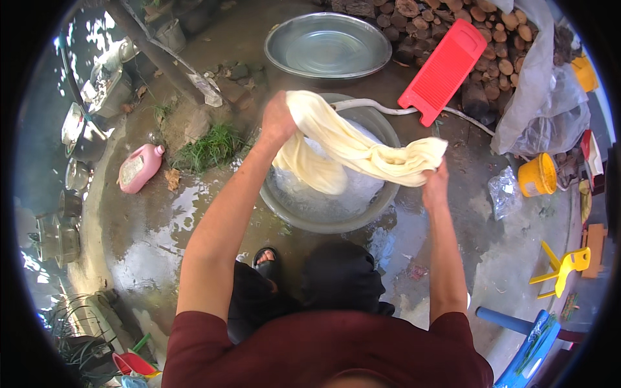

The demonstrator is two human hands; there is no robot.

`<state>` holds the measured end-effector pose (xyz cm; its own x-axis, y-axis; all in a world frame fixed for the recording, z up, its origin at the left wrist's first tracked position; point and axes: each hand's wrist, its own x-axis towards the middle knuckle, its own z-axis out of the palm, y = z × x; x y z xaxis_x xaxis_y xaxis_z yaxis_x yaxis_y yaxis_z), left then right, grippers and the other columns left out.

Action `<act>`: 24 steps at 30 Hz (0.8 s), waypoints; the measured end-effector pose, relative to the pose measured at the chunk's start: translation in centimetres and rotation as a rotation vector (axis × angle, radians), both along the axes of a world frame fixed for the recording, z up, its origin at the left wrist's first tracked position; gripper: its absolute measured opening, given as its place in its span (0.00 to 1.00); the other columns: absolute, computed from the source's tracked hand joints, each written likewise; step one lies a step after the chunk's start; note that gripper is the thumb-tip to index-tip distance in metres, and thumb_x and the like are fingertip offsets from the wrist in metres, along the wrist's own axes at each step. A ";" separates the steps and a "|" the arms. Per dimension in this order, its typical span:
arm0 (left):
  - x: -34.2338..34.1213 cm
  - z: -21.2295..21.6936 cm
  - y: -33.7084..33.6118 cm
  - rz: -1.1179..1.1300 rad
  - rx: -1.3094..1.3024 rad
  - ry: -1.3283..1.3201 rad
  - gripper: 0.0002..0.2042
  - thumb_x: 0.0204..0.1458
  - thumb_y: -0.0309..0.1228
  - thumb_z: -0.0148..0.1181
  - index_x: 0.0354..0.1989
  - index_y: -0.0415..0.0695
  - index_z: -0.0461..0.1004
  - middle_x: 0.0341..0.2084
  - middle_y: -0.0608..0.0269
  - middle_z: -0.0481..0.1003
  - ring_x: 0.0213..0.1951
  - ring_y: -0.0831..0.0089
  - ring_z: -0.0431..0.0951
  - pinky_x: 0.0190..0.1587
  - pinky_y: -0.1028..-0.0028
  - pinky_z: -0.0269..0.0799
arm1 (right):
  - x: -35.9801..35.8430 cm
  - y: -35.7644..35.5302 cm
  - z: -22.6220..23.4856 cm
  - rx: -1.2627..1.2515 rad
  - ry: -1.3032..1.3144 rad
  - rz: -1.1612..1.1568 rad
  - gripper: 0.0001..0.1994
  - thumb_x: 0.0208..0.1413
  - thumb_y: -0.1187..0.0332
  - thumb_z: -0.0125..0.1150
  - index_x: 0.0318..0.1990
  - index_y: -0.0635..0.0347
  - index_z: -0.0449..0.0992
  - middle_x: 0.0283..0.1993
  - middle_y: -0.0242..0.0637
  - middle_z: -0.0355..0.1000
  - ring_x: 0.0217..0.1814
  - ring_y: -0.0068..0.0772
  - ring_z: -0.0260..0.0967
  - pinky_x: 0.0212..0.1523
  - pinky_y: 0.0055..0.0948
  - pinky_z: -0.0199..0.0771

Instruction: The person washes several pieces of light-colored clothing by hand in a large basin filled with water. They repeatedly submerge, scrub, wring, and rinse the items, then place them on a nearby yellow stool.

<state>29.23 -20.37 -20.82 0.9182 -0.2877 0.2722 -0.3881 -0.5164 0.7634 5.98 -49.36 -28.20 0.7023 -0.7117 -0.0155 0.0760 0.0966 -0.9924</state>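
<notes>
A pale yellow cloth (349, 142), bunched and wet-looking, is stretched between my two hands above a grey basin (289, 216). My left hand (278, 119) is closed round its upper left end, and a loose fold hangs down from there over the basin. On the other side my right hand (436, 183) grips the lower right end, with part of the fingers hidden by the cloth. Whitish, sudsy water (323, 204) shows inside the basin beneath the cloth.
Behind the basin stands an oval metal tub (328, 48) holding water. A red washboard (446, 68) leans on stacked firewood (504, 39); a white hose (381, 108) runs to the basin. A pink jug (141, 169) lies left, a yellow bucket (537, 176) and yellow stool (569, 264) right.
</notes>
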 end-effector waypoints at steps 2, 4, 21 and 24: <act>0.3 -2.6 0.8 -0.054 0.262 -0.128 0.15 0.45 0.28 0.56 0.41 0.34 0.67 0.35 0.40 0.75 0.40 0.46 0.76 0.44 0.56 0.71 | 1.9 2.5 -2.1 0.028 0.056 0.076 0.25 0.46 0.83 0.47 0.56 0.61 0.65 0.53 0.36 0.70 0.54 0.29 0.66 0.56 0.26 0.64; -1.2 -4.9 1.1 -0.145 0.490 -0.141 0.14 0.41 0.21 0.51 0.40 0.38 0.64 0.33 0.44 0.74 0.41 0.46 0.74 0.44 0.54 0.69 | 3.7 4.6 -3.7 0.000 0.138 0.186 0.30 0.45 0.83 0.48 0.60 0.59 0.62 0.54 0.37 0.68 0.56 0.31 0.65 0.57 0.27 0.63; -6.7 6.6 1.8 -0.085 -0.039 0.165 0.19 0.31 0.18 0.60 0.37 0.37 0.70 0.31 0.48 0.76 0.37 0.60 0.78 0.42 0.68 0.71 | 0.7 13.2 -13.5 -0.628 0.397 0.389 0.55 0.34 0.65 0.74 0.69 0.60 0.42 0.67 0.52 0.51 0.69 0.52 0.52 0.66 0.40 0.55; -8.6 13.0 1.3 -0.170 -0.264 0.105 0.20 0.29 0.18 0.59 0.37 0.37 0.69 0.31 0.53 0.75 0.36 0.66 0.76 0.42 0.71 0.71 | 3.8 15.8 -6.5 -0.727 0.435 0.502 0.61 0.32 0.58 0.77 0.69 0.67 0.35 0.72 0.55 0.37 0.74 0.52 0.37 0.69 0.37 0.45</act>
